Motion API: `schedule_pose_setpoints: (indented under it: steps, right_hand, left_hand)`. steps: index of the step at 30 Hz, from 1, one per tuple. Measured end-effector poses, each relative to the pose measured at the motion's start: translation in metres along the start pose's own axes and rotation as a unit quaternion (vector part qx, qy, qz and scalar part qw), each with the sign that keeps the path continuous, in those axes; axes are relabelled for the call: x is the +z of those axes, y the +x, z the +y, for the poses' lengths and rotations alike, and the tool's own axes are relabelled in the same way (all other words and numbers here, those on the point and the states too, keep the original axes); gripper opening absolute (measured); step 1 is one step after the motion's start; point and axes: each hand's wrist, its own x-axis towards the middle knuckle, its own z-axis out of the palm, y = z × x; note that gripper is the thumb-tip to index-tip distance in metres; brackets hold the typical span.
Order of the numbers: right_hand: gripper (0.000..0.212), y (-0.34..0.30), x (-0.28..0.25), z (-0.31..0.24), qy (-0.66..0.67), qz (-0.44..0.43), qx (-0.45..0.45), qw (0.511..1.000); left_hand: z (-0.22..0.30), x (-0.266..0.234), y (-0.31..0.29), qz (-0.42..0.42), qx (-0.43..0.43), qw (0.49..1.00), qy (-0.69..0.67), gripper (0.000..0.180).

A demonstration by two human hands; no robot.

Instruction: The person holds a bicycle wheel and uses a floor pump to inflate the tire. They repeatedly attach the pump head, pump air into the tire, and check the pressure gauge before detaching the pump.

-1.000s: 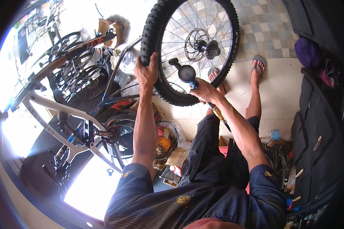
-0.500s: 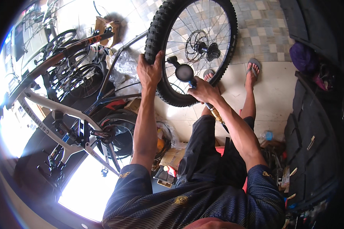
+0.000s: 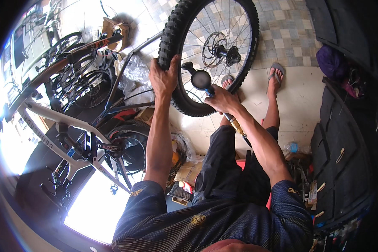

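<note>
Nearest, the right hand [image 3: 221,100] has its fingers clamped round a round-dialled inflator gun [image 3: 202,80] with a brass hose fitting. Just left, the left hand [image 3: 164,77] clasps the knobby rubber tyre of the spoked wheel [image 3: 216,46], upright on the tiled floor [image 3: 290,38] beyond.

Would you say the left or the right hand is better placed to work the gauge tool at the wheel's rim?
Probably the right hand: it already grips the round-headed gauge tool against the wheel, its hose trailing along the forearm. The left hand is clamped over the knobby tyre, steadying it.
</note>
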Motion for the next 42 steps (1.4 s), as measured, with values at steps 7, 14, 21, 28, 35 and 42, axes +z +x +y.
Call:
schedule_pose_setpoints:
  steps: [7,14,21,28,35,42]
  right_hand:
    - [0.023,-0.021,-0.016,-0.023,0.19,0.123,0.141,0.964]
    - [0.017,0.003,0.046,0.03,-0.155,0.221,-0.075,0.96]
    - [0.02,0.013,0.056,0.045,-0.25,0.086,-0.099,0.959]
    - [0.045,0.0,0.016,0.006,-0.034,0.06,-0.006,0.998]
    - [0.057,0.005,0.038,0.009,0.128,0.118,0.096,0.98]
    - [0.059,-0.018,-0.015,-0.031,0.161,0.084,0.181,0.967]
  left_hand:
    - [0.007,0.001,0.0,-0.001,0.014,1.0,0.013,0.069]
    - [0.006,0.002,-0.002,0.003,0.016,0.999,0.039,0.07]
    - [0.009,0.002,-0.002,-0.006,0.017,1.0,0.025,0.068]
    - [0.004,0.001,-0.006,0.007,0.018,0.999,0.037,0.067]
    - [0.012,0.0,-0.004,-0.008,-0.005,1.0,0.011,0.067]
    - [0.014,0.002,-0.005,-0.01,-0.016,1.0,0.022,0.068]
